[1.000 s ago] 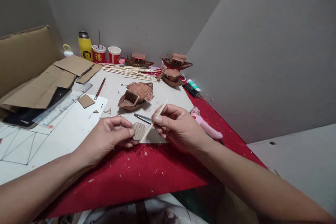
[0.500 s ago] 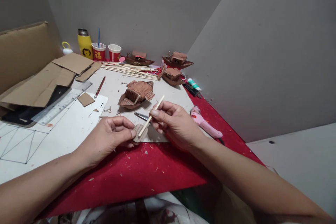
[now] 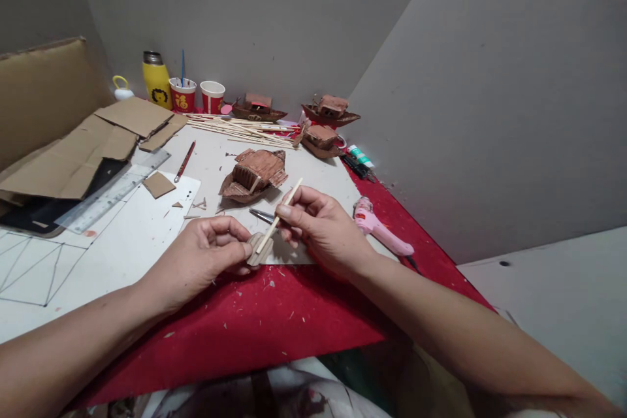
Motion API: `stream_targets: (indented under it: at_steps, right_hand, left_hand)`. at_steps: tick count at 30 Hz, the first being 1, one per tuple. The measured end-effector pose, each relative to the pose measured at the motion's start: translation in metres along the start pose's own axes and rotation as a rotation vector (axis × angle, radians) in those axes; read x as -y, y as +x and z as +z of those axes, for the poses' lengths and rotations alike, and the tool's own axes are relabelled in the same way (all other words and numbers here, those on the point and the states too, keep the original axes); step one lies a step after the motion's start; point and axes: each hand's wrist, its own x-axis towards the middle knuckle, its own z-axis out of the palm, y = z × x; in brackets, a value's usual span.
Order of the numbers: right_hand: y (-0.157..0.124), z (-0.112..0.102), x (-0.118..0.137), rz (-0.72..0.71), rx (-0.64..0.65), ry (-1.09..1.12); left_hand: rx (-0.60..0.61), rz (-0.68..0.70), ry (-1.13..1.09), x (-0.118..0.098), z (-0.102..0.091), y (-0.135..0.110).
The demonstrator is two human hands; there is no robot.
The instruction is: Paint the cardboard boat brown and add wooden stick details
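My left hand (image 3: pixel 203 255) pinches a small ridged cardboard piece (image 3: pixel 258 253) just above the red cloth's edge. My right hand (image 3: pixel 321 225) is closed on a thin wooden stick (image 3: pixel 280 214), whose lower end rests across the cardboard piece. A metal tool (image 3: pixel 262 215) lies on the white board just behind the two hands. A brown cardboard model boat (image 3: pixel 255 174) sits a little farther back on the board.
A pink glue gun (image 3: pixel 379 227) lies to the right on the red cloth (image 3: pixel 274 320). Behind are more model boats (image 3: pixel 329 111), a bundle of sticks (image 3: pixel 240 130), two paper cups (image 3: pixel 211 96), a yellow flask (image 3: pixel 157 80), a ruler (image 3: pixel 115 191) and cardboard sheets (image 3: pixel 78 157).
The stick's lower end has slid onto the cardboard piece, which has turned edge-on in my left fingers. Both hands have shifted slightly away from me.
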Motion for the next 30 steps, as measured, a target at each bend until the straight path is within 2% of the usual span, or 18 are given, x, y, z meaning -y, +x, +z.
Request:
stream_targets:
  at_steps: [7, 11, 25, 30]
  right_hand:
    - [-0.0002, -0.0007, -0.0028, -0.003, 0.025, 0.002]
    - [-0.0003, -0.0001, -0.0033, -0.004, 0.031, 0.016]
    - [0.0004, 0.0062, -0.0034, -0.018, 0.034, 0.007]
    - [-0.0036, 0.0074, -0.0016, 0.046, 0.054, -0.009]
  left_hand:
    - [0.014, -0.009, -0.029, -0.0007, -0.0003, 0.0000]
    - [0.029, 0.008, 0.027, -0.0008, 0.0002, -0.0002]
    - [-0.031, 0.108, 0.162, -0.0011, 0.0029, -0.0020]
    - [-0.035, 0.130, 0.161, -0.0029, 0.0034, -0.0028]
